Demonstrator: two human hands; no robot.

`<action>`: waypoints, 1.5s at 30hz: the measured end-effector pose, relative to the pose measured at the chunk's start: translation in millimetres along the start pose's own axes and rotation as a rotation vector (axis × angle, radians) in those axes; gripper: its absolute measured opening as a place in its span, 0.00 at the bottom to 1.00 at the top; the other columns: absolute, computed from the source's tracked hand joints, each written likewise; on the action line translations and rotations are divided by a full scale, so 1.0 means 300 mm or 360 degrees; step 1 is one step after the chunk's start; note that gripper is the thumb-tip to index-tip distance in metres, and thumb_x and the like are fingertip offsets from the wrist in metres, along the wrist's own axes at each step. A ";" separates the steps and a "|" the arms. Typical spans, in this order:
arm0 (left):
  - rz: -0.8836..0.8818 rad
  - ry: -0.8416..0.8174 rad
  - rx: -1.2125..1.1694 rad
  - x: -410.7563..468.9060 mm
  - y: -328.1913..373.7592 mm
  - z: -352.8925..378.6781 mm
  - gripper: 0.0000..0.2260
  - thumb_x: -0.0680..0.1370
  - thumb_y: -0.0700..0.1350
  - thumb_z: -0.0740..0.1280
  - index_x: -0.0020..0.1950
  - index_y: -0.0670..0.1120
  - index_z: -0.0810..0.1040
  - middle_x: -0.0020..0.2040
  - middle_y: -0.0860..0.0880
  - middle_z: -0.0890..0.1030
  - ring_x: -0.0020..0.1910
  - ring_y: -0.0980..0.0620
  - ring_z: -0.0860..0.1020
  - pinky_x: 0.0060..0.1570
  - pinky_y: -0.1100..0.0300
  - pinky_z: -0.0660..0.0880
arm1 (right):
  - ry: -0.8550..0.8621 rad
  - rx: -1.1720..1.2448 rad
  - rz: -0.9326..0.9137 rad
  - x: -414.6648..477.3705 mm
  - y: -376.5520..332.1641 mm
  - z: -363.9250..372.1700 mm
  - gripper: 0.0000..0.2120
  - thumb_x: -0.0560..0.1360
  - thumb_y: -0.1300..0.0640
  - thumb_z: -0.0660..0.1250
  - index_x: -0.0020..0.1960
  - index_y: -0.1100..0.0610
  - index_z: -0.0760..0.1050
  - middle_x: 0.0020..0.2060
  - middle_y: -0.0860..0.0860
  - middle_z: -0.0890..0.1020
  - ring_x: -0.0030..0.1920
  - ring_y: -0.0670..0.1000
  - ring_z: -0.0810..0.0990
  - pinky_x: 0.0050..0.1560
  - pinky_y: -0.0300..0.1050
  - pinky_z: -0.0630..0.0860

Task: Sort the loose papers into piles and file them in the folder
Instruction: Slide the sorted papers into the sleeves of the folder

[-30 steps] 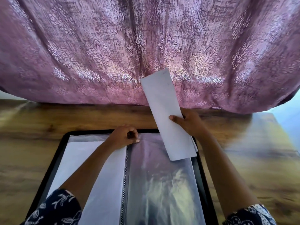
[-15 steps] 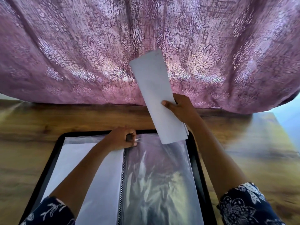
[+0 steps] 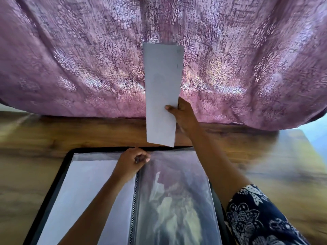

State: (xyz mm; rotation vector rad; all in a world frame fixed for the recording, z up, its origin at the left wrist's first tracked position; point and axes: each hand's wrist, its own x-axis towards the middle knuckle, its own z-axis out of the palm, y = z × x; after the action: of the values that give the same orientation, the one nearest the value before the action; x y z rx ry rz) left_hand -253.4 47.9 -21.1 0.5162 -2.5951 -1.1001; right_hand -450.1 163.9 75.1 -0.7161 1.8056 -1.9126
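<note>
A black display folder (image 3: 60,174) lies open on the wooden table (image 3: 35,138) in front of me. Its left sleeve holds a white sheet (image 3: 85,191); the right clear plastic sleeve (image 3: 177,191) looks empty and shiny. My right hand (image 3: 184,115) holds a stack of white papers (image 3: 161,85) upright above the folder's top edge, thumb on the front. My left hand (image 3: 131,163) pinches the top edge of the right sleeve near the spine.
A purple patterned curtain (image 3: 88,59) hangs along the far edge of the table. Bare wood shows left and right of the folder. A pale blue surface (image 3: 316,131) shows at the far right.
My right hand has lifted the papers up and away from the sleeve and turned them from tilted to nearly vertical. My left hand stays on the sleeve's top edge.
</note>
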 end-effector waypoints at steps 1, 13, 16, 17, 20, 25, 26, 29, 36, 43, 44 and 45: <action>0.0014 0.0045 0.0029 -0.007 0.002 0.000 0.02 0.72 0.46 0.74 0.44 0.50 0.84 0.39 0.64 0.81 0.42 0.57 0.78 0.39 0.72 0.71 | -0.0014 0.0076 0.0027 0.000 0.003 0.007 0.13 0.76 0.71 0.63 0.57 0.58 0.74 0.49 0.54 0.82 0.50 0.55 0.81 0.55 0.55 0.78; -0.0008 0.0122 0.0099 -0.026 0.006 -0.003 0.04 0.74 0.40 0.73 0.47 0.47 0.85 0.43 0.55 0.83 0.42 0.61 0.81 0.41 0.77 0.71 | -0.0046 0.0195 0.0452 -0.080 0.076 -0.048 0.17 0.74 0.75 0.62 0.61 0.66 0.73 0.45 0.51 0.84 0.41 0.46 0.83 0.42 0.40 0.81; -0.0050 0.0031 0.0231 0.001 0.028 -0.012 0.04 0.76 0.46 0.70 0.48 0.50 0.84 0.44 0.57 0.82 0.42 0.58 0.79 0.42 0.73 0.71 | -0.0122 0.0070 0.0514 -0.101 0.066 -0.097 0.15 0.74 0.75 0.62 0.58 0.63 0.74 0.52 0.56 0.80 0.42 0.48 0.83 0.44 0.42 0.81; -0.0038 -0.0009 0.0274 0.014 0.036 -0.015 0.05 0.76 0.49 0.69 0.48 0.52 0.84 0.43 0.60 0.81 0.44 0.58 0.78 0.42 0.69 0.71 | -0.0162 -0.0008 0.0537 -0.105 0.061 -0.113 0.15 0.74 0.75 0.62 0.58 0.64 0.74 0.53 0.57 0.80 0.43 0.50 0.83 0.47 0.46 0.81; -0.0015 -0.0141 0.0269 0.050 0.059 -0.021 0.05 0.73 0.57 0.66 0.43 0.62 0.81 0.39 0.69 0.76 0.47 0.61 0.76 0.46 0.62 0.72 | -0.0313 -0.0484 0.0588 -0.113 0.066 -0.155 0.15 0.73 0.71 0.66 0.58 0.61 0.75 0.57 0.60 0.80 0.51 0.57 0.81 0.57 0.55 0.77; -0.0163 -0.0222 -0.0299 0.076 0.094 0.016 0.22 0.70 0.69 0.65 0.58 0.57 0.75 0.53 0.56 0.82 0.53 0.61 0.79 0.59 0.56 0.75 | -0.0375 -0.1243 0.0511 -0.153 0.049 -0.149 0.12 0.76 0.55 0.67 0.57 0.60 0.77 0.51 0.53 0.81 0.46 0.52 0.80 0.43 0.44 0.77; -0.0208 -0.0196 -0.0470 0.083 0.133 0.021 0.25 0.73 0.67 0.65 0.62 0.53 0.74 0.57 0.53 0.80 0.57 0.58 0.78 0.62 0.54 0.73 | -0.0428 -0.1428 0.0470 -0.158 0.035 -0.142 0.13 0.78 0.49 0.65 0.49 0.59 0.78 0.44 0.52 0.80 0.41 0.50 0.78 0.38 0.41 0.73; -0.0433 -0.0240 -0.0844 0.137 0.236 0.007 0.20 0.76 0.64 0.62 0.58 0.50 0.77 0.57 0.54 0.80 0.52 0.63 0.79 0.54 0.68 0.75 | -0.0315 -0.1614 0.0403 -0.162 0.013 -0.130 0.27 0.80 0.40 0.54 0.34 0.59 0.69 0.30 0.56 0.73 0.30 0.50 0.71 0.31 0.41 0.63; -0.0657 -0.0569 -0.0759 0.220 0.185 -0.045 0.11 0.76 0.40 0.70 0.58 0.45 0.77 0.58 0.46 0.81 0.50 0.52 0.80 0.46 0.66 0.77 | -0.0304 -0.1185 0.0521 -0.179 0.039 -0.189 0.15 0.76 0.68 0.58 0.59 0.59 0.77 0.54 0.53 0.76 0.53 0.55 0.77 0.49 0.42 0.76; -0.0589 -0.0581 0.0201 0.219 -0.013 -0.084 0.20 0.67 0.53 0.78 0.56 0.47 0.82 0.55 0.45 0.83 0.53 0.46 0.80 0.58 0.47 0.76 | -0.0131 -0.0603 0.0763 -0.194 0.138 -0.278 0.20 0.72 0.76 0.55 0.52 0.59 0.78 0.55 0.61 0.77 0.51 0.59 0.78 0.48 0.47 0.79; -0.0571 -0.0489 0.0427 0.221 -0.024 -0.087 0.22 0.64 0.61 0.76 0.52 0.50 0.83 0.51 0.47 0.84 0.49 0.46 0.81 0.55 0.48 0.77 | -0.0110 -0.0634 0.0803 -0.196 0.158 -0.280 0.19 0.72 0.76 0.55 0.52 0.60 0.78 0.54 0.60 0.77 0.50 0.58 0.78 0.49 0.48 0.79; -0.0579 -0.0366 0.0551 0.219 -0.026 -0.088 0.24 0.61 0.66 0.74 0.49 0.52 0.83 0.49 0.49 0.84 0.47 0.47 0.80 0.52 0.49 0.78 | -0.0074 -0.0701 0.0833 -0.196 0.175 -0.276 0.18 0.72 0.75 0.56 0.52 0.59 0.77 0.51 0.60 0.78 0.47 0.57 0.78 0.49 0.48 0.78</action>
State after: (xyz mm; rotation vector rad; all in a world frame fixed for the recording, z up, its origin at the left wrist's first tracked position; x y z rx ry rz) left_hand -300.6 -1.7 -1.9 1.0284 -2.9954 -0.8467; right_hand -458.0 261.0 15.6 -0.3558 2.1448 -1.1713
